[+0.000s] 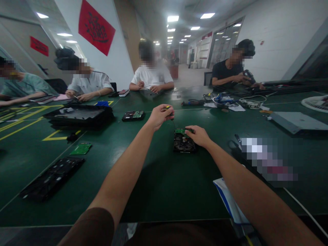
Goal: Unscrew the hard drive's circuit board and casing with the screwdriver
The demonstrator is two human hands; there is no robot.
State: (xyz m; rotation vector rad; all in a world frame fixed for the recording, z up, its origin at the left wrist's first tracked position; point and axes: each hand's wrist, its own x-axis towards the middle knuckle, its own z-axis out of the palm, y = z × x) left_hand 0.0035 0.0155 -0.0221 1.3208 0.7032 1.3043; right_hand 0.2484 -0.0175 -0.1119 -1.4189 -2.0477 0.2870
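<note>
A black hard drive [183, 143] with a small green circuit board at its far end lies flat on the dark green table [164, 184] ahead of me. My left hand [161, 115] is closed round the yellow-topped handle of a screwdriver [171, 116], whose thin shaft points down at the drive's far end. My right hand [198, 135] rests on the drive's far right corner, fingers curled over the edge and holding it.
A black tray [79, 116], another drive with a green board [133, 115], a loose green board [81, 148] and a black panel [52, 177] lie to the left. Cables and tools [230, 100] and a grey box [294, 121] are at right. Several people sit across the table.
</note>
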